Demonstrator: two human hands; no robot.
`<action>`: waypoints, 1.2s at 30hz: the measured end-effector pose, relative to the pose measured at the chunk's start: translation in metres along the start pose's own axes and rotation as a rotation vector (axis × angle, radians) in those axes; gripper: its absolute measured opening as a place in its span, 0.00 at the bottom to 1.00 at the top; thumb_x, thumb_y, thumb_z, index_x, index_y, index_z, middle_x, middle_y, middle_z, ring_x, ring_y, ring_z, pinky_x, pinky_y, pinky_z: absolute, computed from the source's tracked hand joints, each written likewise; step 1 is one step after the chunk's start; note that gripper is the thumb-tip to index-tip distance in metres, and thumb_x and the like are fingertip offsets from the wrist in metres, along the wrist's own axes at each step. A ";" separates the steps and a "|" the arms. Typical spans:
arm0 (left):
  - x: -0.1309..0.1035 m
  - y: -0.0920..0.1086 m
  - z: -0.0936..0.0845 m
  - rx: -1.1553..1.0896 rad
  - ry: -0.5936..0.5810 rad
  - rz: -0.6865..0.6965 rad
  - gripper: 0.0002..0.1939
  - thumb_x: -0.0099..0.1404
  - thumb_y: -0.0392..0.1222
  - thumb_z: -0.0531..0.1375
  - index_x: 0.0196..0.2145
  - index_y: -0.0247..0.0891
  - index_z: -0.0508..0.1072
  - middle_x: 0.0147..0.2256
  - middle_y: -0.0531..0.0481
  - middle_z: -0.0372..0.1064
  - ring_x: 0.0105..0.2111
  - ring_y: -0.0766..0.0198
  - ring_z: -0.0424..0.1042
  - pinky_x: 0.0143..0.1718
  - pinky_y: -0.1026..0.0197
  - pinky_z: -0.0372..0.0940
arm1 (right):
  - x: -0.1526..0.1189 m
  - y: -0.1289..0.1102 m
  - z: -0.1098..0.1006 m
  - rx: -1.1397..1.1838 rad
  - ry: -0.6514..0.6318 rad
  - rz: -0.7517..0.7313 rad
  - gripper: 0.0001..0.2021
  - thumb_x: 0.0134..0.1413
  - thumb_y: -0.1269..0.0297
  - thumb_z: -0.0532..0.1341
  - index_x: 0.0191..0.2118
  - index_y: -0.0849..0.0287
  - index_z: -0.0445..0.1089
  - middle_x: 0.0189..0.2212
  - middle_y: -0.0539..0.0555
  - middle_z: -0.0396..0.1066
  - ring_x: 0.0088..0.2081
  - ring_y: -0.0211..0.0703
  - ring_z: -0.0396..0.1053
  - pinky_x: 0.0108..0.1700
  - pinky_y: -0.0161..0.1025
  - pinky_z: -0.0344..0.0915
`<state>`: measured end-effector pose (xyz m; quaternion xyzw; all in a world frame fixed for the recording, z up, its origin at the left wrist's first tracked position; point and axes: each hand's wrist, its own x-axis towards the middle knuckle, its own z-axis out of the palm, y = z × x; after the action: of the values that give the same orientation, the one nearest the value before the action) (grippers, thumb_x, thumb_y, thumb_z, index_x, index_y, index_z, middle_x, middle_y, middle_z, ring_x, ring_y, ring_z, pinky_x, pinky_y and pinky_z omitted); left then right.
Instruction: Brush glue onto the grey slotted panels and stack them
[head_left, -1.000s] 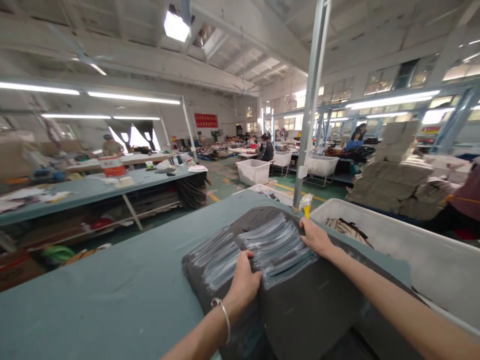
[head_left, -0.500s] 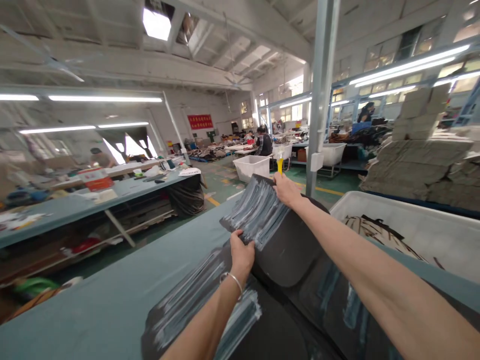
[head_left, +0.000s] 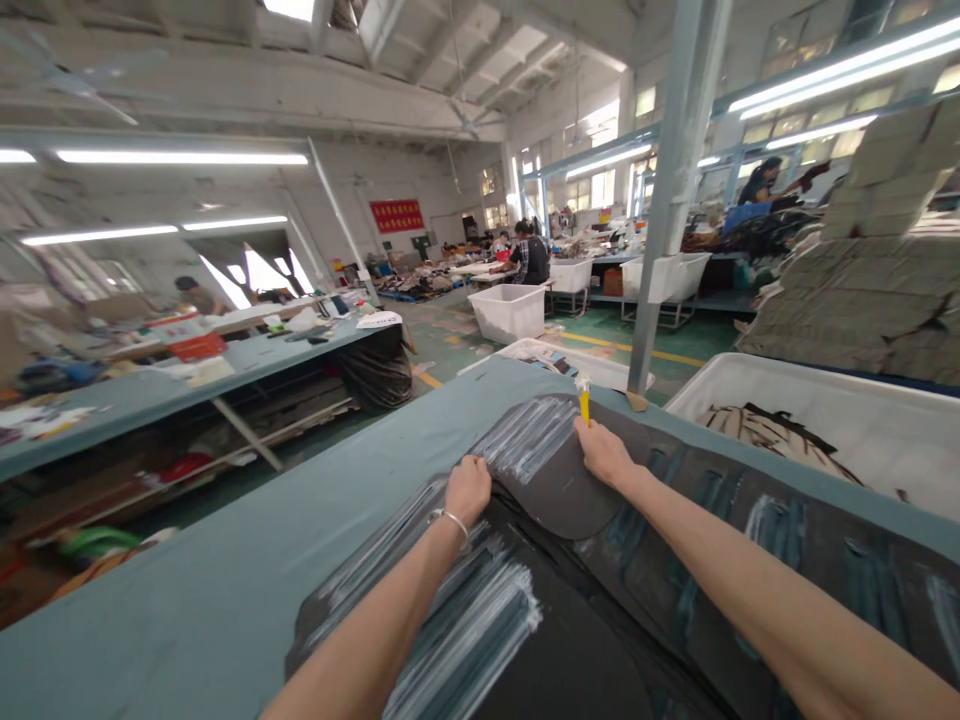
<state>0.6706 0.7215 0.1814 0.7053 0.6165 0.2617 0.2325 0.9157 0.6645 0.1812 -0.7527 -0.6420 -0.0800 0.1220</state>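
My left hand [head_left: 469, 487], with a bracelet at the wrist, is closed on the near left edge of a dark grey sheet piece [head_left: 574, 498]. White streaks cover the far left end of that piece. A brush [head_left: 584, 400] with a yellow handle points upward from my right hand [head_left: 606, 456], whose fingers are closed round it. This hand rests against the right part of the same piece; whether it also grips the sheet is hidden. More dark pieces [head_left: 577, 630] with white and bluish streaks lie under and around my forearms on the blue-green table [head_left: 225, 590].
White bins stand beyond the table: one at the right [head_left: 795, 385] with cut strips, another farther back [head_left: 510, 312]. A metal post [head_left: 664, 230] rises behind the table edge. Another worktable [head_left: 247, 360] runs along the left. Stacked grey material [head_left: 877, 290] stands right; people work farther back.
The streaked sheet piece, tilted up between both hands before, now lies lower and flatter on the table. Both hands have come down with it, and the view has tipped downward.
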 end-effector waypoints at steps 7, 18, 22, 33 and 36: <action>-0.080 0.003 -0.087 0.150 0.053 0.067 0.11 0.62 0.42 0.50 0.27 0.36 0.69 0.28 0.46 0.70 0.30 0.62 0.66 0.31 0.63 0.53 | -0.040 -0.035 -0.072 -0.058 0.188 -0.249 0.10 0.58 0.76 0.50 0.41 0.59 0.65 0.36 0.57 0.70 0.40 0.46 0.66 0.36 0.35 0.54; -0.301 0.026 -0.206 -0.331 -0.061 0.138 0.25 0.64 0.61 0.44 0.21 0.39 0.60 0.16 0.56 0.56 0.17 0.70 0.54 0.22 0.65 0.48 | -0.212 -0.172 -0.218 1.033 0.279 -0.536 0.11 0.64 0.56 0.48 0.37 0.56 0.63 0.33 0.53 0.71 0.34 0.39 0.68 0.36 0.34 0.62; -0.394 0.020 -0.242 -0.800 -0.034 0.207 0.20 0.62 0.59 0.51 0.28 0.38 0.64 0.20 0.57 0.57 0.20 0.71 0.54 0.24 0.67 0.51 | -0.303 -0.224 -0.277 1.593 0.106 -0.464 0.13 0.63 0.52 0.50 0.36 0.56 0.59 0.36 0.54 0.73 0.33 0.39 0.69 0.35 0.36 0.65; -0.670 -0.049 -0.324 -1.065 0.596 0.147 0.22 0.51 0.50 0.66 0.41 0.39 0.67 0.34 0.52 0.68 0.33 0.67 0.68 0.36 0.65 0.64 | -0.594 -0.393 -0.313 2.053 -0.246 -0.376 0.11 0.60 0.52 0.55 0.39 0.55 0.60 0.41 0.53 0.73 0.41 0.40 0.70 0.42 0.40 0.68; -0.737 -0.076 -0.343 -1.043 0.758 0.070 0.15 0.54 0.49 0.63 0.36 0.38 0.68 0.27 0.55 0.66 0.26 0.69 0.66 0.29 0.67 0.63 | -0.668 -0.441 -0.308 2.170 -0.353 -0.365 0.10 0.60 0.53 0.55 0.38 0.54 0.59 0.42 0.52 0.72 0.44 0.41 0.70 0.46 0.42 0.67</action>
<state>0.3131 0.0032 0.3305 0.3781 0.4245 0.7651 0.3024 0.3832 0.0077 0.3270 -0.1423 -0.4809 0.6149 0.6086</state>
